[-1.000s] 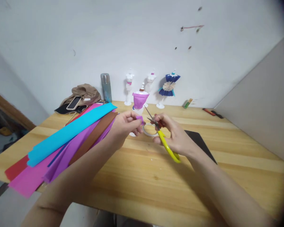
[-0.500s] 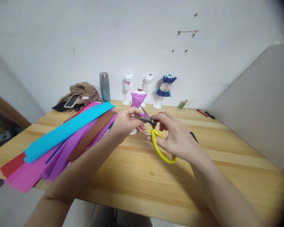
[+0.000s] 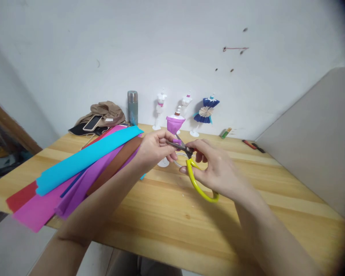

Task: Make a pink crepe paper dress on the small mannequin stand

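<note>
My left hand [image 3: 155,148] is closed in a pinch on a small purple paper piece [image 3: 177,142] above the wooden table [image 3: 166,214]. My right hand [image 3: 215,168] grips yellow-handled scissors [image 3: 194,174]. The scissor blades [image 3: 175,145] lie against the purple piece, pointing left toward my left fingers. A roll of clear tape [image 3: 180,159] sits on the table just under the hands, partly hidden. A small mannequin with a purple paper skirt [image 3: 174,123] stands right behind the hands.
Folded crepe paper sheets in cyan [image 3: 89,159], purple, brown, pink and red fan across the table's left. At the back stand a grey flask [image 3: 132,108], two white mini mannequins [image 3: 159,109], one in a blue dress [image 3: 206,111], and a phone on a cloth bag [image 3: 99,117]. A grey panel [image 3: 313,142] rises on the right.
The scissors turned from pointing up to pointing left, and the blades came onto the purple piece. Both hands stayed close together over the tape roll.
</note>
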The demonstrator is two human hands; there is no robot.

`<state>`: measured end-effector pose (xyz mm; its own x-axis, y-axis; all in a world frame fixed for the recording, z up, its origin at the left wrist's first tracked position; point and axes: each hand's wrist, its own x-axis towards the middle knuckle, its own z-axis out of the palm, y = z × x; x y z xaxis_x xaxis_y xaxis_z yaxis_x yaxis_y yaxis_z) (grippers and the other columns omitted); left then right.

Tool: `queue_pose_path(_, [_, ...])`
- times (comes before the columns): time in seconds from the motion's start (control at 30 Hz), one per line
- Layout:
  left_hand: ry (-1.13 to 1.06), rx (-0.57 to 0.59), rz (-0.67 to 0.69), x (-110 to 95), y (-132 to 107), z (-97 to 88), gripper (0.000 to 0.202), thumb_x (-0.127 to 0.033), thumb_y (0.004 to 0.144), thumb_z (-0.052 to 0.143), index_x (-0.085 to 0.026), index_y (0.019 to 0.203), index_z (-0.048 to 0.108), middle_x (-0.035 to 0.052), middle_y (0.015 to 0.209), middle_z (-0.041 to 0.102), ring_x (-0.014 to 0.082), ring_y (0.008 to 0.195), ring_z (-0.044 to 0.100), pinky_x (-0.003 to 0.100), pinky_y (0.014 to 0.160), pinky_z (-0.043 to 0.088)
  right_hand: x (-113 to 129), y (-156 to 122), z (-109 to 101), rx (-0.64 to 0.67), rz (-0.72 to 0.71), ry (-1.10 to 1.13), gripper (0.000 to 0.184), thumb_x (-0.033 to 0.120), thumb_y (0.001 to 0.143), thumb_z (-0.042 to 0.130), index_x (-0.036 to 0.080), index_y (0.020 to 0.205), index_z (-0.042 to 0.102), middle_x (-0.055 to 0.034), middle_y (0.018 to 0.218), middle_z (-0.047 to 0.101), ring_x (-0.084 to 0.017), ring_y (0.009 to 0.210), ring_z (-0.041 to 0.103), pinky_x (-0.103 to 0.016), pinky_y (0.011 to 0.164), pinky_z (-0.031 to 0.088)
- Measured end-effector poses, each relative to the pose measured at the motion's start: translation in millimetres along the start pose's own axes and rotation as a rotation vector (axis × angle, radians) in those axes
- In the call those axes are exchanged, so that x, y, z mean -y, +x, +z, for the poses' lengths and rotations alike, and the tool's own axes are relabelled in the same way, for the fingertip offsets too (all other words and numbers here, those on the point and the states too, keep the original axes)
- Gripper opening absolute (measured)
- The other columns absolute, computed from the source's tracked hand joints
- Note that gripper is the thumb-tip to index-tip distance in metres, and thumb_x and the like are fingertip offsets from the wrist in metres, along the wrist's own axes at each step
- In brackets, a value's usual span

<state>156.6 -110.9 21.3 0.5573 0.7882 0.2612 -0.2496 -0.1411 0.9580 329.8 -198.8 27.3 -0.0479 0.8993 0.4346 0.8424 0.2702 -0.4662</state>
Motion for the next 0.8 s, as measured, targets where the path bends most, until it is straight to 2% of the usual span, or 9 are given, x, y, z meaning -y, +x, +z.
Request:
queue_pose_path(0.23, [0.027, 0.007, 0.017, 0.5, 1.7, -7.3, 0.015, -0.02, 0.072, 0.076, -0.018, 0.078, 0.063, -0.0008, 0.056, 0.067, 0.0129, 0.052, 0.065, 0.023, 0.052, 0.054, 0.9, 4.9, 5.1, -0.008, -0.019, 0.027, 0.038, 0.055, 0.081, 0.073, 0.023, 0.1, 0.067, -0.0052, 0.083, 0.067, -0.019, 0.063, 0.056, -0.032, 0.06, 0.043])
queue_pose_path(0.4, [0.047, 0.022, 0.002, 3.0, 3.4, -9.8, 0.016, -0.02, 0.071, 0.077, -0.018, 0.078, 0.062, -0.0006, 0.057, 0.067, 0.0123, 0.051, 0.064, 0.023, 0.051, 0.053, -2.0, 4.8, 5.6, 0.023, -0.013, 0.024, 0.044, 0.06, 0.082, 0.069, 0.021, 0.103, 0.068, -0.0065, 0.084, 0.067, -0.021, 0.067, 0.058, -0.034, 0.063, 0.045])
queue_pose_path(0.8, [0.085, 0.014, 0.027, 2.8, 4.3, -12.3, 0.018, -0.02, 0.07, 0.078, -0.018, 0.075, 0.06, -0.0003, 0.059, 0.068, 0.012, 0.049, 0.064, 0.022, 0.047, 0.051, -2.8, 8.1, 7.7, 0.079, 0.018, 0.071, 0.038, 0.058, 0.081, 0.073, 0.023, 0.093, 0.066, -0.0028, 0.071, 0.061, -0.022, 0.069, 0.059, -0.034, 0.062, 0.041])
